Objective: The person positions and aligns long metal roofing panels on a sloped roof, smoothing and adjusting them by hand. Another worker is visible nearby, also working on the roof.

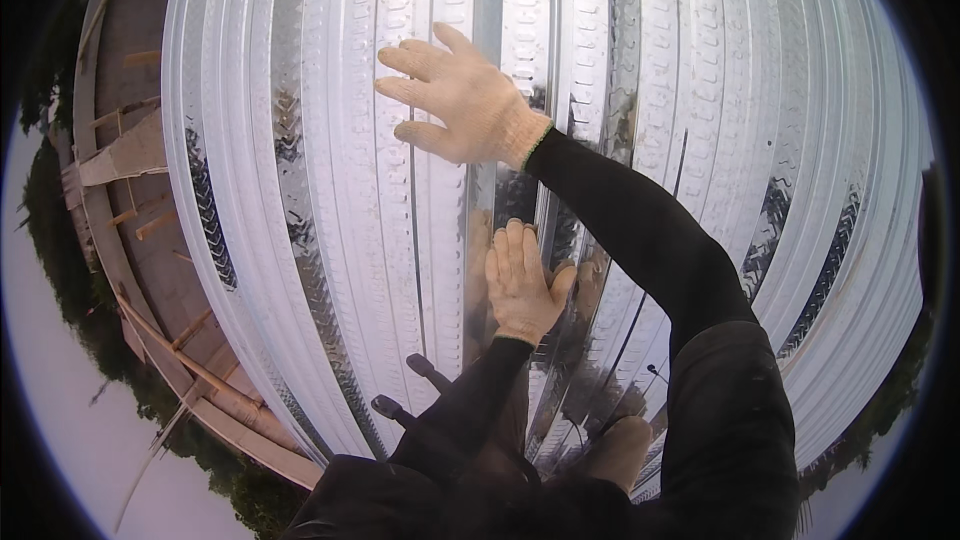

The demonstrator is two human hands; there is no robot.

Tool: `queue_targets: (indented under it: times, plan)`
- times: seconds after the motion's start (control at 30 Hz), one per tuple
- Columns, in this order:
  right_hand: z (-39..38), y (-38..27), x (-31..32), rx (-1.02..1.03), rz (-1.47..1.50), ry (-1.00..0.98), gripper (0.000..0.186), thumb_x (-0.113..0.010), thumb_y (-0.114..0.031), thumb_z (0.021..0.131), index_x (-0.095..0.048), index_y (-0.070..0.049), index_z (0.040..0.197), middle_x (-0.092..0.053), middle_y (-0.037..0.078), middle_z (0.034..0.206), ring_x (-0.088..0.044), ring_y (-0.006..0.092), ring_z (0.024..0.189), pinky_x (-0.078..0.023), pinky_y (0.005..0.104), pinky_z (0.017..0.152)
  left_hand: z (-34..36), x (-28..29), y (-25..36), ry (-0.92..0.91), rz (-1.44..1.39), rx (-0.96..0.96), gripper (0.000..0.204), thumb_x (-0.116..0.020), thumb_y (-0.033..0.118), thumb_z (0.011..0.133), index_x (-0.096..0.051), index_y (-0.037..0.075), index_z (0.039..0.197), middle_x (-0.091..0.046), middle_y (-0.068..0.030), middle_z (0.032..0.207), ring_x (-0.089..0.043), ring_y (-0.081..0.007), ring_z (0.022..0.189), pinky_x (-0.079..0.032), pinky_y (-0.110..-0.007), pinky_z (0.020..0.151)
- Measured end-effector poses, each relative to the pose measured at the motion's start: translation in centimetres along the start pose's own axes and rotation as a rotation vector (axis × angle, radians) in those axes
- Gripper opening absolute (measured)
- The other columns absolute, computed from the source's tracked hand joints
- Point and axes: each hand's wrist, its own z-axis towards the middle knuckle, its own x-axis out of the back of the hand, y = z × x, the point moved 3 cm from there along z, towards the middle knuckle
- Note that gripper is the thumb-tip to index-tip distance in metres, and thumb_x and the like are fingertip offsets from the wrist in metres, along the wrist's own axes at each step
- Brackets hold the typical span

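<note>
Long galvanized ribbed metal decking sheets (350, 140) spread out beneath me, with raised ribs and embossed dimples. My left hand (525, 280), in a cream knitted glove, lies flat on the metal near my body, its fingers stretched out and pointing away. Farther out, my right hand (462, 100), in a matching glove, reaches across toward the left with the fingers spread wide. It is over the sheets; whether its palm touches them cannot be made out. Neither hand holds anything. Black sleeves cover both forearms.
Darker, shiny strips run between the pale ribs. Beyond the sheets' left edge lies a concrete-like structure (140, 210) with timber pieces (190, 328) and poles. Trees (75, 270) stand past it. Two dark strap-like tabs (422, 365) show beside my left forearm.
</note>
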Motion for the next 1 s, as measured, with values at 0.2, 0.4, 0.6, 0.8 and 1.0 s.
queue_targets:
  times: [0.2, 0.4, 0.6, 0.8, 1.0]
  plan:
    - [-3.8, 4.6, 17.1, -0.321, -0.732, 0.038, 0.057, -0.086, -0.036, 0.105, -0.075, -0.012, 0.155, -0.068, 0.016, 0.168, -0.061, 0.0371, 0.155, -0.034, 0.0671, 0.137, -0.6, -0.8, -0.4, -0.002, 0.013, 0.014, 0.098, -0.078, 0.06, 0.108, -0.048, -0.005, 0.174, -0.052, -0.0288, 0.18, -0.048, -0.05, 0.166, -0.038, -0.064, 0.134]
    - [-9.8, 10.3, 18.9, -0.524, -0.858, -0.059, 0.066, -0.087, -0.036, 0.101, -0.067, -0.007, 0.157, -0.063, 0.015, 0.158, -0.059, 0.0341, 0.146, -0.038, 0.065, 0.131, -1.0, -0.2, -0.1, -0.013, 0.045, 0.021, 0.095, -0.071, 0.063, 0.111, -0.05, -0.005, 0.173, -0.051, -0.0282, 0.181, -0.048, -0.0497, 0.167, -0.036, -0.065, 0.135]
    - [-6.8, 9.3, 20.2, -0.81, -0.663, -0.213, 0.074, -0.087, -0.033, 0.096, -0.067, -0.003, 0.16, -0.058, 0.025, 0.172, -0.052, 0.0449, 0.159, -0.03, 0.0711, 0.137, 9.7, 1.6, 1.6, -0.007, -0.037, 0.012, 0.086, -0.067, 0.057, 0.115, -0.05, -0.005, 0.174, -0.05, -0.0266, 0.182, -0.045, -0.0486, 0.169, -0.03, -0.063, 0.139]
    - [-5.8, 9.0, 21.3, -0.731, -0.677, -0.191, 0.076, -0.089, -0.037, 0.091, -0.07, -0.002, 0.155, -0.063, 0.024, 0.163, -0.057, 0.0434, 0.151, -0.035, 0.0742, 0.13, 37.2, 0.2, 4.1, 0.191, 0.028, -0.088, 0.087, -0.067, 0.051, 0.116, -0.045, -0.005, 0.179, -0.048, -0.0267, 0.184, -0.043, -0.0462, 0.171, -0.028, -0.059, 0.143]
    - [-6.1, 10.1, 21.8, -0.75, -0.621, -0.194, 0.078, -0.091, -0.039, 0.084, -0.072, -0.003, 0.15, -0.064, 0.025, 0.16, -0.058, 0.0446, 0.148, -0.037, 0.077, 0.126, 55.4, 0.4, 6.9, 0.211, 0.06, -0.056, 0.084, -0.064, 0.049, 0.119, -0.043, -0.005, 0.179, -0.042, -0.023, 0.189, -0.036, -0.0418, 0.177, -0.024, -0.056, 0.146]
